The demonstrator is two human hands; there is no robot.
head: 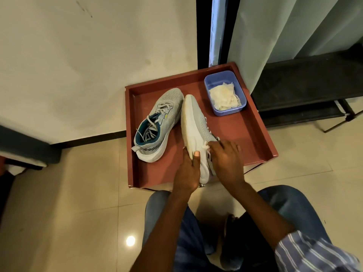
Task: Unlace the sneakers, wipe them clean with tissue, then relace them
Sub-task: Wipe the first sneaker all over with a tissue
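Left hand (189, 169) grips sneaker (196, 132) heel at tray's (261, 122) near edge; right hand (225, 160) presses tissue (205, 145) on its side. Risk: shoe tipped on edge, hard wiping could roll it off the tray.

The heel end of the tipped sneaker (193, 122) is covered by both hands, and its laces lie on the far side, mostly out of sight. The right hand (225, 161) hides nearly all of the tissue (205, 145); only a white scrap shows at the fingertips. The left hand (188, 171) shows its thumb on the sole, its fingers hidden behind the shoe. The tray (261, 126) has its near edge masked by the arms. The tissues in the tub (225, 93) form a lump too blurred to count. The striped sleeve (314, 254) is cut by the frame's bottom edge.
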